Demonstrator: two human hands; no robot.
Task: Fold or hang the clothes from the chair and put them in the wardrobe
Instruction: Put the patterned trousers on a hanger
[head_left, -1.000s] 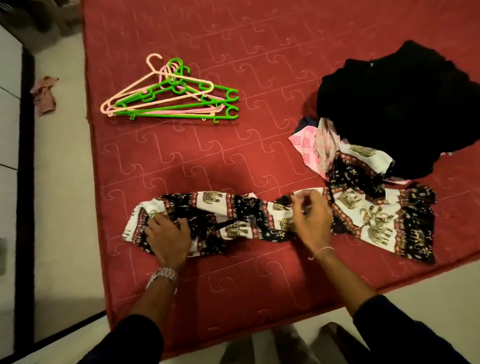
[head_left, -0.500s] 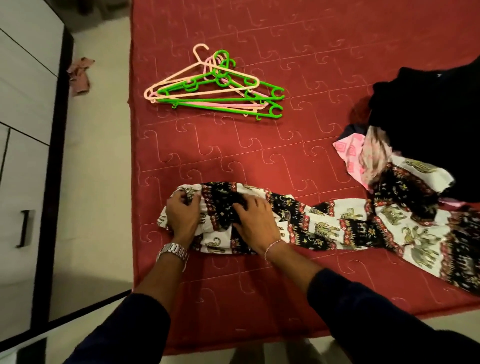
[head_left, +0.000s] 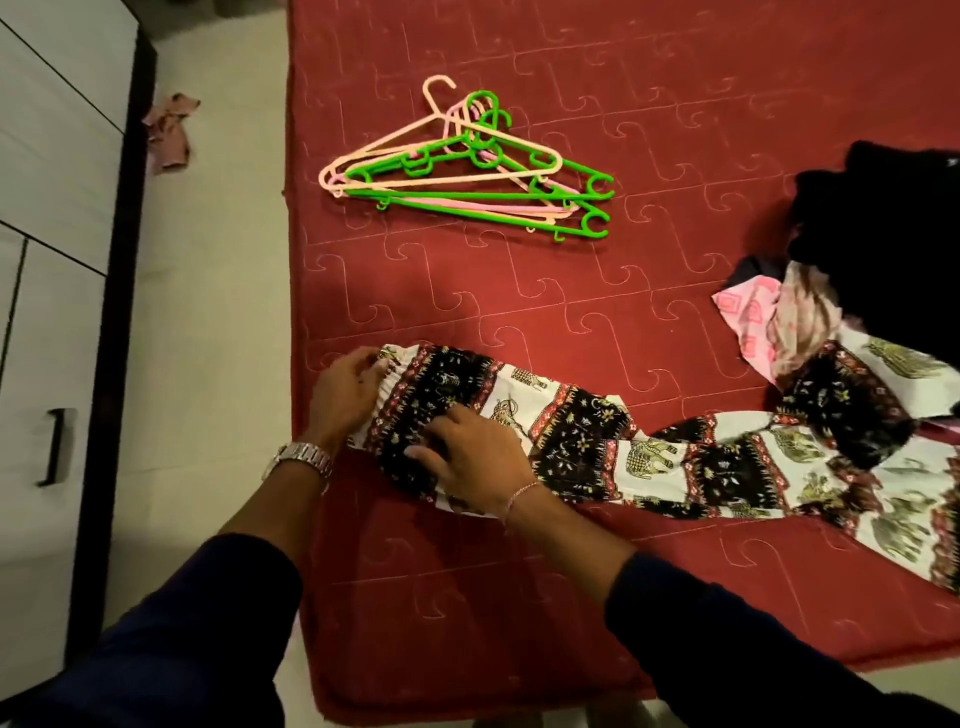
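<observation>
Judged light, limp printed trousers (head_left: 571, 431), centre frame; left hand (head_left: 345, 395) pinched elastic cuff, right hand (head_left: 467, 457) pressed flat, uncurled.

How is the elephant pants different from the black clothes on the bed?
The elephant pants are white, black and red with a pattern; the black clothes are plain dark. The pants lie stretched out long; the black clothes sit bunched in a heap. The left hand grips the pants' gathered end and the right hand presses on them; nothing touches the black clothes. Both lie on the red bed.
</observation>
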